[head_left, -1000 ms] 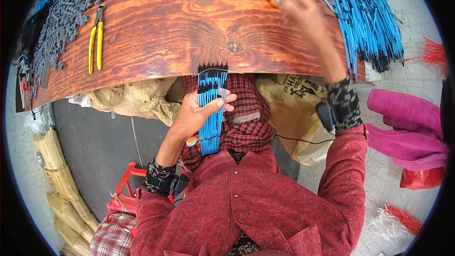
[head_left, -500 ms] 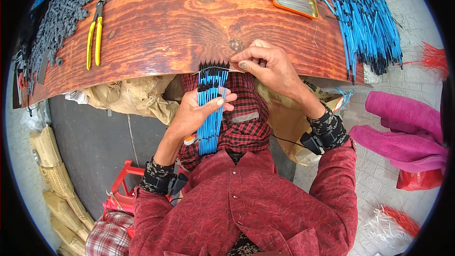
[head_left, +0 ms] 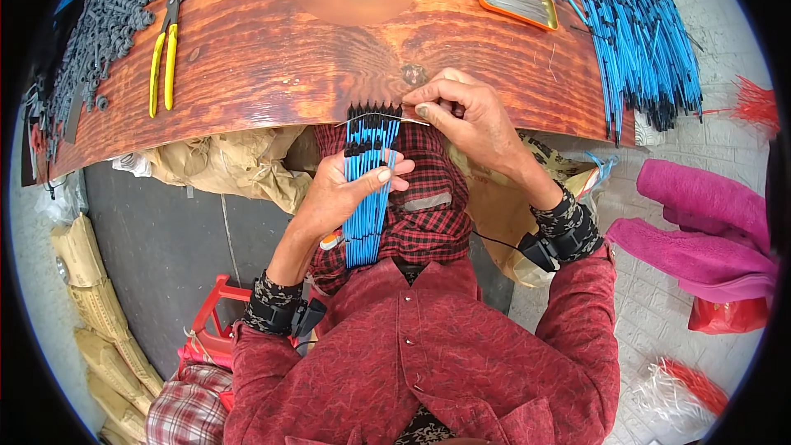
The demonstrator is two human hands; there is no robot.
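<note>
My left hand (head_left: 342, 189) is closed round a fan of thin blue sticks (head_left: 367, 227) with black tips, its thumb lying across them. The sticks stand over my lap, their tips at the table's near edge. A thin bent wire (head_left: 412, 121) runs across the stick tops, just below the tips. My right hand (head_left: 470, 115) is at the right end of that row, thumb and forefinger pinched close to the wire's end. What the pinch holds, if anything, is hidden by the fingers.
On the wooden table (head_left: 255, 49) lie yellow-handled pliers (head_left: 169, 53), an orange-rimmed tray of thin wires (head_left: 517, 2) and a heap of grey plastic parts (head_left: 107, 29). A pile of blue sticks (head_left: 651, 53) overhangs the right side. Brown paper (head_left: 231, 169) hangs below the edge.
The whole view has shifted very slightly. Both hands keep their places at the sticks, and the wire still lies across the tops.
</note>
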